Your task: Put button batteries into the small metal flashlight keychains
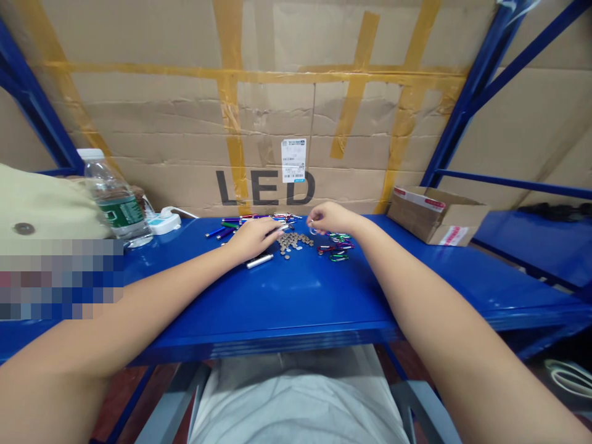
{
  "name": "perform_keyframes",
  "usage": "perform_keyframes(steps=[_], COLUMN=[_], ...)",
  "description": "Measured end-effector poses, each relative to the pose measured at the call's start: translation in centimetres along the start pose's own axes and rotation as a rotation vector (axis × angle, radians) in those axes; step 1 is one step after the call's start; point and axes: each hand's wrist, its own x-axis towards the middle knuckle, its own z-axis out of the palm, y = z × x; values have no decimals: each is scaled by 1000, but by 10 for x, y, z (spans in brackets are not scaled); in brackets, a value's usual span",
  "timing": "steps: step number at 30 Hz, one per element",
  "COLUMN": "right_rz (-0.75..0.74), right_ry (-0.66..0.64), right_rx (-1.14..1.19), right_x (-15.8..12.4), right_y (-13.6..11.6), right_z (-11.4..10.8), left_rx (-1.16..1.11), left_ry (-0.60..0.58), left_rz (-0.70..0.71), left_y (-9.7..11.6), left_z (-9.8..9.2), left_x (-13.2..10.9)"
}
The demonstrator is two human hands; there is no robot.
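The left hand (252,239) pinches one silver tube (279,229); the right hand (330,217) pinches too small to tell, near countless button batteries (291,242) and roughly ten carabiners (337,245).

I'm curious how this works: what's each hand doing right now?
Left hand: closed, apparently holding a slim silver tube.
Right hand: pinched closed; anything held is too small to tell.
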Motion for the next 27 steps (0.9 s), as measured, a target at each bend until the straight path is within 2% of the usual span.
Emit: perform_keyframes(steps=[4, 8, 15, 19, 22, 24, 27], right_rz=[-19, -62, -81, -38, -30, -77, -181], right_ry=[88, 13, -92, -324, -476, -491, -438], right_rx=[508, 697, 794, 827, 746, 651, 464], right_x=[-3, -4, 1, -3, -8, -10, -9], right_y=[-19, -32, -24, -25, -30, -34, -36], right_z=[8, 20, 26, 26, 27, 27, 28], left_rx=[-101, -160, -61, 87, 188, 227, 257], left_ry=[105, 101, 96, 80, 80, 80, 98], left_rz=[-141, -141, -16, 100, 151, 161, 173], left_y=[5, 8, 6, 1, -3, -5, -5], left_z=[1, 2, -4, -3, -1, -1, -3], left_x=[3, 4, 2, 0, -1, -1, -1])
